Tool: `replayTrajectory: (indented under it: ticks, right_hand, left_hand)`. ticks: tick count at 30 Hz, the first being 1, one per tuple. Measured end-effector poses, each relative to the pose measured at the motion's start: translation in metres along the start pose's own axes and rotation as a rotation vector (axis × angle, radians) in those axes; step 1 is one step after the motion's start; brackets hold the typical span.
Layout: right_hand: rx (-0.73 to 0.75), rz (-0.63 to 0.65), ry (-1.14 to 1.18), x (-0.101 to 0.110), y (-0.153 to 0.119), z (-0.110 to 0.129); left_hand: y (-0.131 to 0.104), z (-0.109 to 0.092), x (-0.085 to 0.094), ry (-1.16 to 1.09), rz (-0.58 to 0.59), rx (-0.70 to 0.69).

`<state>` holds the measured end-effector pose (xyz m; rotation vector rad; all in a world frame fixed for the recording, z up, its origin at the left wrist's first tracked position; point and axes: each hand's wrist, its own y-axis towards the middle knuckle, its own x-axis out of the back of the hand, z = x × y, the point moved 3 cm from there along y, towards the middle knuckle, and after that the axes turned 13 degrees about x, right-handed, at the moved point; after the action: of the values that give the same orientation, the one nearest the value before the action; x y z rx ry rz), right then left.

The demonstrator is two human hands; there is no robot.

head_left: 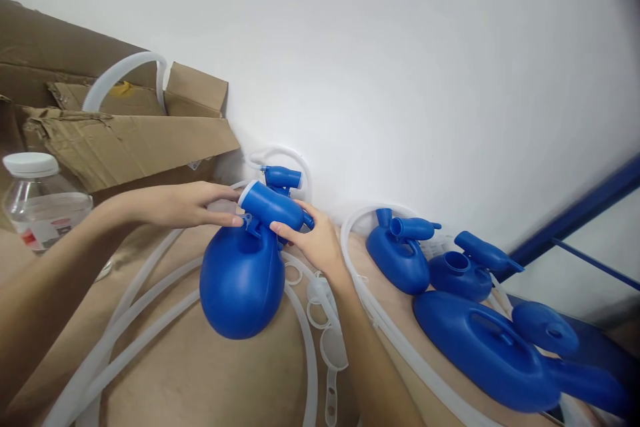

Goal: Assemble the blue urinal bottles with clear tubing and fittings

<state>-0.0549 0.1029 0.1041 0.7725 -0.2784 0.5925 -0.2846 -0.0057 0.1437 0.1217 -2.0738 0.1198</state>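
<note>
A blue plastic urinal bottle (243,287) stands with its rounded end toward me. Across its top lies a blue tubular urinal cup (273,205) with a white rim at its left end. My right hand (317,240) is closed around the cup's narrow right end, thumb in front. My left hand (203,203) grips at the other side, its thumb on a small blue clip (250,225) below the rim. The left fingertips are partly hidden behind the rim. White hoses (150,293) run along the table to the left of the bottle.
More blue urinal bottles (485,347) with cups and hoses stand at right. Clear plastic caps (333,347) lie by my right forearm. A second blue cup (283,177) is behind. Cardboard boxes (140,147) and a clear bottle (45,203) are at left, a white wall (375,67) behind.
</note>
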Motion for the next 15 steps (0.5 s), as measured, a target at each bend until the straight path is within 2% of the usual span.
replayTrajectory:
  ticks: [2,7,11,15]
  right_hand:
    - [-0.045,0.007,0.115,0.0,0.001,-0.008]
    - [-0.119,0.005,0.302,0.002,0.003,-0.023]
    - [-0.124,0.035,0.335,0.003,0.004,-0.028]
    - [-0.143,0.055,0.389,0.001,0.004,-0.03]
  left_hand:
    - [0.006,-0.006,-0.012,-0.085,0.108,0.009]
    - [0.024,-0.01,-0.031,-0.237,0.019,0.008]
    - [0.03,-0.003,-0.039,-0.436,0.096,0.002]
    - [0.033,0.008,-0.04,-0.492,0.097,0.003]
